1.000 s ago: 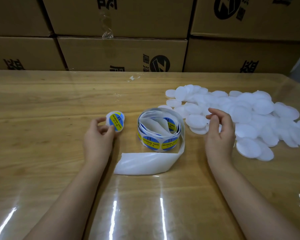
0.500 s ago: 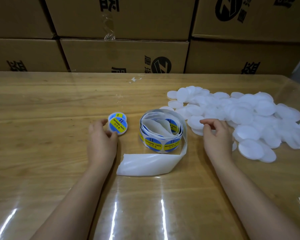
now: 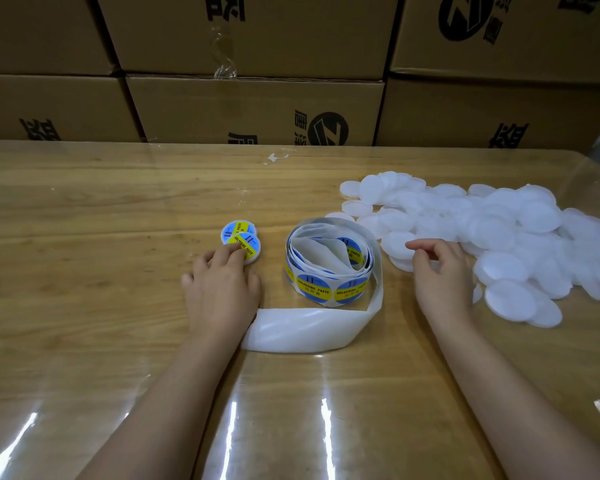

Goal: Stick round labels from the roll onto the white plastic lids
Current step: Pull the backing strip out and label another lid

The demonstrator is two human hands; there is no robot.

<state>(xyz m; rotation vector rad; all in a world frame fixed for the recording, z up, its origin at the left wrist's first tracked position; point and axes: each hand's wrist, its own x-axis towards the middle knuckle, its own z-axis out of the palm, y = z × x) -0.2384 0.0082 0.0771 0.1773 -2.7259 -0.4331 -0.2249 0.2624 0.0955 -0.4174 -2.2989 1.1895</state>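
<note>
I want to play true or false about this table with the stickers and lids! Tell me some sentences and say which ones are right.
1. Two labelled lids lie on the table, one overlapping the other. True.
2. The label roll stands between the left hand and the right hand. True.
3. The pile of plain white lids lies beside the left hand. False: it lies on the right, at the right hand's fingertips.
4. The right hand holds the label roll. False: it is apart from the roll, over the edge of the pile.
5. Cardboard boxes are stacked behind the table. True.
</note>
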